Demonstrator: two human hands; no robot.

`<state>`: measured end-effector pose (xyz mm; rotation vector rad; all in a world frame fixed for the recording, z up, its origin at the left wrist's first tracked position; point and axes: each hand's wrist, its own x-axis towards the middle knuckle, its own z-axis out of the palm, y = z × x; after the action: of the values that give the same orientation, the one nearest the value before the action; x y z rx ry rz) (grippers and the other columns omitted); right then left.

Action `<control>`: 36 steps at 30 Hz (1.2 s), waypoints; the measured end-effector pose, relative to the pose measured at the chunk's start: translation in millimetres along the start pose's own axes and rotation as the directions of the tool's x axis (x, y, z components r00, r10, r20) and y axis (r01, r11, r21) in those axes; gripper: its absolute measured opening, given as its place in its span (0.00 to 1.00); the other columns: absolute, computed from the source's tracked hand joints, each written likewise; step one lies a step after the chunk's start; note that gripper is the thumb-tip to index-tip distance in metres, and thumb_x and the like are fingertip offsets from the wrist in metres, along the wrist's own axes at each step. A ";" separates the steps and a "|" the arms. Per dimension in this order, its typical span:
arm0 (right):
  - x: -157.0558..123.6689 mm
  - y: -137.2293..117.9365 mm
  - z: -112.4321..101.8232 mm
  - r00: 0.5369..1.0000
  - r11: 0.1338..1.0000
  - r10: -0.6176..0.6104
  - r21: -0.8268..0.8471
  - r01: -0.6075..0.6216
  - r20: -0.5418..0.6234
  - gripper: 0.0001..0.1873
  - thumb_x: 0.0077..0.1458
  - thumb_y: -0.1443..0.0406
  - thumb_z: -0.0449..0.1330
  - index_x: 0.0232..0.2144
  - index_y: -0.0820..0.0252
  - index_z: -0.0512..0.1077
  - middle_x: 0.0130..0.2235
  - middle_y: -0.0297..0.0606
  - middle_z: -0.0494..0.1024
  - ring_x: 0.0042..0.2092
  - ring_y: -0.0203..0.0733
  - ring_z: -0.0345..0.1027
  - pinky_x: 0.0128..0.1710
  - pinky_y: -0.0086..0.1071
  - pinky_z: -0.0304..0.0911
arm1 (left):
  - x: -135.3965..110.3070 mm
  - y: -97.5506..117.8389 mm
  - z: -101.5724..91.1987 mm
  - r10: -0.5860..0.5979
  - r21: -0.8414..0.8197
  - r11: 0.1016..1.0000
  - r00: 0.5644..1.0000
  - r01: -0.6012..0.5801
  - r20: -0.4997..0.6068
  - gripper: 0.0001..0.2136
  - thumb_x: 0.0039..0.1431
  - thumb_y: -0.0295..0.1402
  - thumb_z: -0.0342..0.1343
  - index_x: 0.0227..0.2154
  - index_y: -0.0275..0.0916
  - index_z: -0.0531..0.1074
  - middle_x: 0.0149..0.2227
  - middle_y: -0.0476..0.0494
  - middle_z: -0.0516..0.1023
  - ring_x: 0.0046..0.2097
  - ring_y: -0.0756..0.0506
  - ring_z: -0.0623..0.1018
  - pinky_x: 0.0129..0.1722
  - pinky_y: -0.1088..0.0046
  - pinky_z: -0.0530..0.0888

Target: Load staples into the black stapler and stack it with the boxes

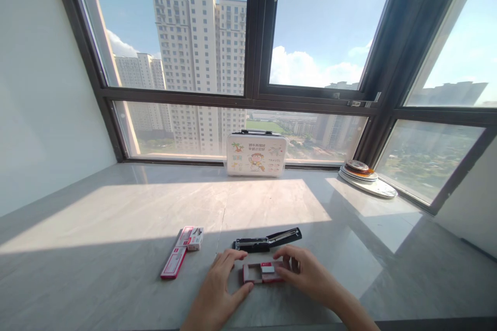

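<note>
A small red-and-white box [254, 272] with an open inner tray lies on the counter between my hands. A little red-and-white piece [267, 268] sits at its middle. My left hand [221, 284] is at the box's left end, fingers apart, thumb at the near corner. On the right end, my right hand [306, 269] grips the box with thumb and fingers; its lower fingers are partly hidden. Just behind lies a black stapler [267, 241], its top arm swung open. A small staple box [196, 239] stands left of it, against a long red-and-white box [174, 261].
A white carry case [256, 155] with cartoon prints stands upright against the window. At the back right corner is a stack of plates [365, 178]. The grey marble-look counter [116, 289] has sunlit patches, and its front edge runs along the bottom.
</note>
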<state>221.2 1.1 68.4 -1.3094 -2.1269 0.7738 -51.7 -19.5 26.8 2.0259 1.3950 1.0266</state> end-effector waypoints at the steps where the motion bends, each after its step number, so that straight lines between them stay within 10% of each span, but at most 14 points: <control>1: -3.4 2.1 1.3 1.000 1.000 0.015 0.007 -0.015 0.000 0.15 0.55 0.59 0.64 0.45 0.54 0.78 0.36 0.33 0.77 0.33 0.38 0.68 0.33 0.28 0.58 | 1.0 0.9 0.2 -0.035 0.001 0.999 0.999 0.035 -0.015 0.16 0.58 0.37 0.59 0.49 0.46 0.72 0.46 0.45 0.78 0.47 0.43 0.76 0.47 0.68 0.72; 5: -6.2 -0.9 6.9 0.999 1.000 0.026 -0.009 -0.026 0.023 0.15 0.51 0.57 0.68 0.42 0.53 0.80 0.36 0.33 0.76 0.34 0.38 0.67 0.33 0.29 0.57 | 5.7 10.1 10.6 -0.162 -0.031 0.986 0.987 0.162 0.015 0.07 0.64 0.37 0.52 0.41 0.43 0.71 0.31 0.51 0.78 0.32 0.47 0.76 0.36 0.72 0.70; 36: 69.9 -37.1 23.8 0.986 0.961 -0.147 -0.225 0.161 0.079 0.10 0.60 0.59 0.60 0.40 0.45 0.82 0.32 0.31 0.78 0.33 0.37 0.69 0.32 0.29 0.51 | 29.8 -0.8 -4.1 -0.156 0.205 0.965 0.986 0.163 -0.049 0.10 0.54 0.38 0.62 0.40 0.47 0.78 0.29 0.51 0.76 0.36 0.44 0.74 0.35 0.72 0.60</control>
<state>154.5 46.2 87.0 -1.2271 -2.3930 0.5211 -49.3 8.4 38.0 2.0075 1.7164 0.8787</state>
